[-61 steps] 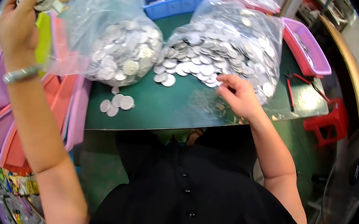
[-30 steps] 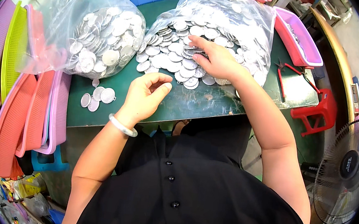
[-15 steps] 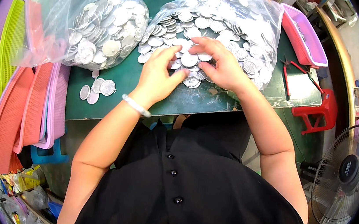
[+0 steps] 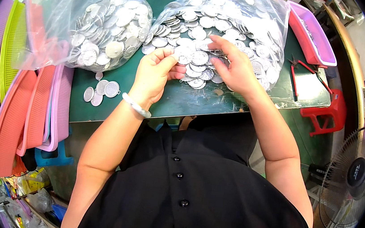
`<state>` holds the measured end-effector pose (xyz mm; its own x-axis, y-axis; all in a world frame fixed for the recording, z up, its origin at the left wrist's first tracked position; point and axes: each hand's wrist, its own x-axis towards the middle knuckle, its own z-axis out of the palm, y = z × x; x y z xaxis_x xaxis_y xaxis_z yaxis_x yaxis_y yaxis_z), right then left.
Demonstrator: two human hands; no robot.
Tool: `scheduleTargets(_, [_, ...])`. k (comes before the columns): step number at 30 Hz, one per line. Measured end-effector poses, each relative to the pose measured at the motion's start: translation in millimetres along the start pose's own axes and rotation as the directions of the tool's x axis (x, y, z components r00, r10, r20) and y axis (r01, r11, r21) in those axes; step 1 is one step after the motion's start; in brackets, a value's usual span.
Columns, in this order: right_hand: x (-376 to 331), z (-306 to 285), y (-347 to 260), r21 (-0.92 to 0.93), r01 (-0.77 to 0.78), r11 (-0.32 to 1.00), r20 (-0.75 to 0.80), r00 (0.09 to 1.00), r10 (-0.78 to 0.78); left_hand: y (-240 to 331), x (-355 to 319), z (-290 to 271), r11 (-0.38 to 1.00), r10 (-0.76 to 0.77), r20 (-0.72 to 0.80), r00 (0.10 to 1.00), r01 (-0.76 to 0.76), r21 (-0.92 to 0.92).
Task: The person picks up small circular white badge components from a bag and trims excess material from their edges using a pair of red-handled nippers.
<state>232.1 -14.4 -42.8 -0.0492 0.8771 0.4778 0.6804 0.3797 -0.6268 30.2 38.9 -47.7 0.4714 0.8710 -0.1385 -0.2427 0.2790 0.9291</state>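
Observation:
Round silver metal discs [image 4: 200,58], some with small loops on the rim, lie in a loose pile at the mouth of a clear plastic bag [image 4: 265,22]. At the pile's left edge my left hand [image 4: 158,68] is closed in a pinch, thumb and forefinger at the rim of a disc [image 4: 183,56]; its other fingers curl under. My right hand [image 4: 232,68] rests at the pile's right side, thumb and fingers apart and curved, with discs below and between them. Its lower fingers are hidden.
On the green table [image 4: 147,105], a second bag of discs [image 4: 110,33] stands left, with several loose discs [image 4: 101,87] before it. Red-handled pliers [image 4: 295,82] and a pink basket [image 4: 308,36] are at right. Stacked plastic baskets [image 4: 13,117] crowd the left edge; a fan [image 4: 348,178] stands right.
My left hand has gone from spread fingers to a pinch at the disc pile's edge. My right hand has shifted slightly right, its fingers still apart.

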Motion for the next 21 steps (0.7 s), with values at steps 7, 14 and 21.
scheduleTargets(7, [2, 2, -1, -0.06, -0.009, 0.998, -0.05, 0.999, 0.006, 1, -15, -1, 0.977, -0.054, 0.081, 0.995, 0.069, -0.202])
scheduleTargets(14, [10, 6, 3, -0.187, 0.098, 0.977, -0.101, 0.988, -0.119, 2, -19, -4, 0.926, -0.102, 0.114, 0.988, 0.137, -0.353])
scheduleTargets(21, [15, 7, -35, 0.546, -0.271, 0.793, 0.215, 0.96, 0.18, -3, -21, -7, 0.96, -0.087, 0.066, 0.994, 0.101, -0.262])
